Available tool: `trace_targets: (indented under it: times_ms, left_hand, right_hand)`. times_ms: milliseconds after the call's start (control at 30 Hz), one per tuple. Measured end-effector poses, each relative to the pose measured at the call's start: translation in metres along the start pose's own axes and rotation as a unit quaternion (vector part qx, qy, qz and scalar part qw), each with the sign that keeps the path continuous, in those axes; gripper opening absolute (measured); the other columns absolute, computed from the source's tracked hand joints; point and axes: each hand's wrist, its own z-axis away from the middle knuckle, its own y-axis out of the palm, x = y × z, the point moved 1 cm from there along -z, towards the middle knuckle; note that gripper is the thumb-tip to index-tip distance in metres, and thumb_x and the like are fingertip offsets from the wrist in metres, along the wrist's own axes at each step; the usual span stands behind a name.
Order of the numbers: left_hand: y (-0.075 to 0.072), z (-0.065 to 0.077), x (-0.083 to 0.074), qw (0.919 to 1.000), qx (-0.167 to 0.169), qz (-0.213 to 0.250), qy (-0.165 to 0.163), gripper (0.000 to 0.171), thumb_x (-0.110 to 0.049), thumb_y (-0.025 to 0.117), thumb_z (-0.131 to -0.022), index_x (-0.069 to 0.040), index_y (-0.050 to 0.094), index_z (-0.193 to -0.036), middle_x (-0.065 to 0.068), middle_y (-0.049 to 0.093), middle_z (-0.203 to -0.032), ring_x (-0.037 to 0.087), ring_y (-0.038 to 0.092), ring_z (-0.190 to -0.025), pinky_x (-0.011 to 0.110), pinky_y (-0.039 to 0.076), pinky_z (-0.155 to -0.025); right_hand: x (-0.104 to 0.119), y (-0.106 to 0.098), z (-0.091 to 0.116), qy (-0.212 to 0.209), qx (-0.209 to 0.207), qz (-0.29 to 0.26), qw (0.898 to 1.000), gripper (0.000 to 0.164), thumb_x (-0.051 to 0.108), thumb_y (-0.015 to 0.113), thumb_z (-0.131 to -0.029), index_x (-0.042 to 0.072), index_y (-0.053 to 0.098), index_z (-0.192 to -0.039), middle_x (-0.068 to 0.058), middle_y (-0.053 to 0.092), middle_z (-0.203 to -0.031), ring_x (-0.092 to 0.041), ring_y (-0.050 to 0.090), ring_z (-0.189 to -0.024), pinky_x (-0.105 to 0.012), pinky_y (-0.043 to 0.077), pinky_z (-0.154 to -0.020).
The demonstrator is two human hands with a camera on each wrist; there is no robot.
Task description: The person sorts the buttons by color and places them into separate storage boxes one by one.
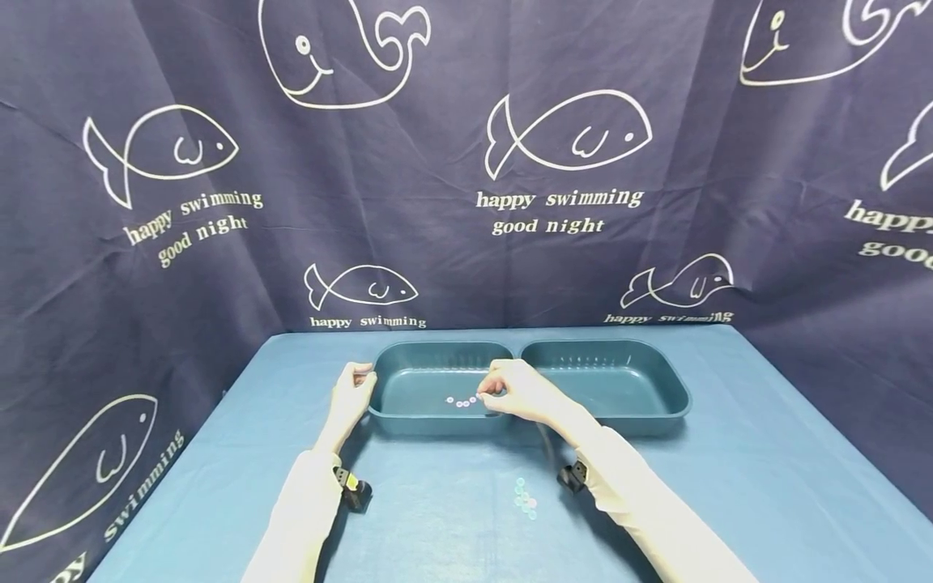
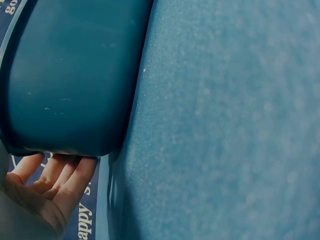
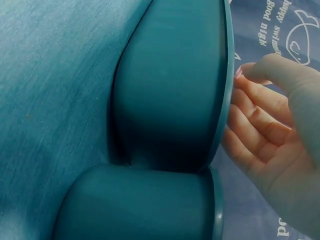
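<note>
Two teal trays stand side by side: a left tray and a right tray. My left hand rests its fingertips against the outer left end of the left tray; in the left wrist view its fingers are fairly straight. Over the left tray's right part, my right hand pinches a small pink round piece, like a button or bead, between thumb and forefinger. Several similar pinkish pieces lie in a curved row inside that tray.
On the blue tablecloth, in front of the trays, lies a small cluster of pale green and pink round pieces. A dark curtain with white fish drawings hangs behind the table. Each wrist carries a small black camera.
</note>
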Motion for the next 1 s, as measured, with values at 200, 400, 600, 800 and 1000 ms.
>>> trace_targets:
  times_ms: [200,400,600,800,1000]
  left_hand:
    - [0.0,0.001,0.0,1.0,-0.003,-0.006,-0.001,0.024,-0.017,0.05,-0.083,-0.007,0.054,-0.105,0.018,0.062,-0.098,0.027,0.058,-0.091,0.039,0.044,-0.079]
    - [0.0,0.002,0.0,1.0,-0.002,-0.009,0.002,0.025,-0.017,0.05,-0.082,-0.006,0.054,-0.104,0.018,0.062,-0.099,0.027,0.058,-0.092,0.04,0.044,-0.08]
    - [0.0,0.001,0.0,0.9999,-0.003,-0.011,0.003,0.025,-0.017,0.05,-0.082,-0.006,0.054,-0.104,0.018,0.062,-0.098,0.027,0.059,-0.091,0.04,0.045,-0.079]
    - [0.001,-0.001,0.0,0.9999,-0.002,-0.011,-0.001,0.025,-0.018,0.051,-0.082,-0.007,0.054,-0.104,0.017,0.062,-0.098,0.027,0.059,-0.092,0.039,0.045,-0.08]
    - [0.0,-0.001,-0.001,0.9999,-0.002,-0.01,-0.007,0.025,-0.018,0.05,-0.082,-0.007,0.054,-0.104,0.017,0.062,-0.098,0.026,0.058,-0.092,0.039,0.044,-0.079]
  right_hand:
    - [-0.004,0.006,-0.003,0.016,0.006,-0.006,1.0,0.012,0.017,0.061,-0.073,0.015,0.071,-0.079,0.011,0.053,-0.068,-0.008,0.051,-0.068,-0.018,0.04,-0.063]
    - [-0.005,0.009,-0.006,0.014,0.006,0.002,1.0,0.013,0.016,0.061,-0.072,0.012,0.071,-0.08,0.007,0.054,-0.067,-0.009,0.052,-0.067,-0.019,0.041,-0.063]
    - [-0.01,0.014,-0.01,0.024,0.016,0.019,0.999,0.012,0.017,0.063,-0.072,0.012,0.071,-0.079,0.007,0.053,-0.067,-0.007,0.051,-0.066,-0.02,0.041,-0.062]
    - [-0.014,0.018,-0.013,0.039,0.022,0.006,0.999,0.011,0.017,0.063,-0.071,0.012,0.07,-0.078,0.008,0.053,-0.066,-0.004,0.052,-0.064,-0.019,0.042,-0.06]
    - [-0.016,0.021,-0.017,0.034,0.027,0.017,0.999,0.011,0.016,0.062,-0.07,0.012,0.07,-0.077,0.008,0.053,-0.066,-0.004,0.053,-0.064,-0.018,0.043,-0.06]
